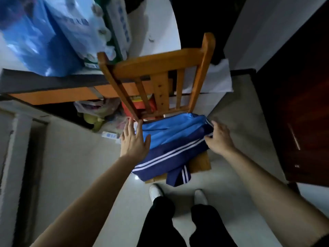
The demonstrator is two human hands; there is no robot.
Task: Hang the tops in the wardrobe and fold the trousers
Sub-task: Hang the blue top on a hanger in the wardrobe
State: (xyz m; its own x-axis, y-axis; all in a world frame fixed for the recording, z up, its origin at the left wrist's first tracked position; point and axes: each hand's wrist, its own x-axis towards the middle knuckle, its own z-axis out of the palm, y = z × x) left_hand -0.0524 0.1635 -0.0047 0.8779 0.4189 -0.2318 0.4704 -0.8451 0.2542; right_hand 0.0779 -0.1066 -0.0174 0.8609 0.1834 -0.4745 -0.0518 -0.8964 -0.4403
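Blue trousers (170, 143) with two white side stripes lie folded on the seat of a wooden chair (160, 68), one leg end hanging over the front edge. My left hand (134, 139) is flat with straight fingers at the left edge of the trousers, beside the chair's back post. My right hand (219, 137) is at the right edge of the fabric, its fingers curled and pinching the striped cloth.
A desk (53, 86) with blue plastic bags stands at the left behind the chair, with bags and clutter beneath it. A dark wooden door (299, 113) is at the right. My legs and white shoes stand on the pale tiled floor (135, 202) before the chair.
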